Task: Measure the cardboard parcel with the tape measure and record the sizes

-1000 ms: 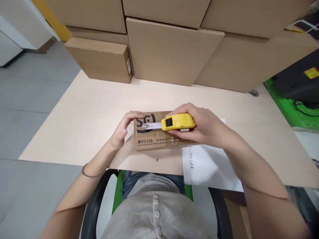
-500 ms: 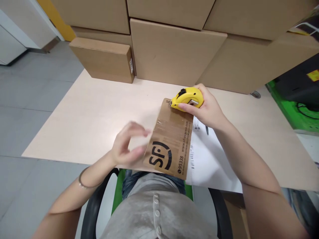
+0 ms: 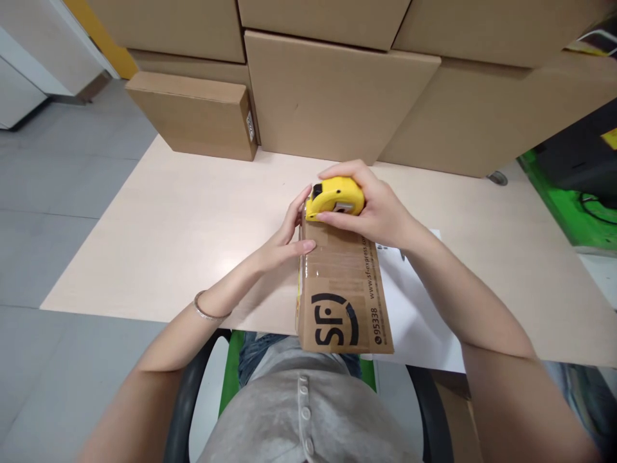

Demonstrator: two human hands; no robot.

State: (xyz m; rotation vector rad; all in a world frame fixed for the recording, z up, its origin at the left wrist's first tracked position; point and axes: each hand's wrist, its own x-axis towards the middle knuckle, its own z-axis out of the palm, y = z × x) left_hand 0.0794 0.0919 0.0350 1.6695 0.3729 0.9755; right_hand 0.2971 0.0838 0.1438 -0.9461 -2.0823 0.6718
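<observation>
A small brown cardboard box (image 3: 343,289) with a black logo and clear tape lies lengthwise on the pale table (image 3: 168,231), its near end over the table's front edge. My right hand (image 3: 371,209) is closed around a yellow tape measure (image 3: 335,197) at the box's far end. My left hand (image 3: 284,241) rests against the box's far left corner, fingers stretched toward the tape measure's mouth. No blade of tape shows.
Large cardboard boxes (image 3: 337,96) are stacked along the table's back edge, with a flatter one (image 3: 193,116) at the left. A white paper sheet (image 3: 414,315) lies under the small box at the right. A green and black machine (image 3: 578,186) stands at far right.
The small box has been turned from crosswise to lengthwise, logo end toward me. The tape's blade, drawn out a second ago, is no longer seen. My left hand moved up to the box's far corner.
</observation>
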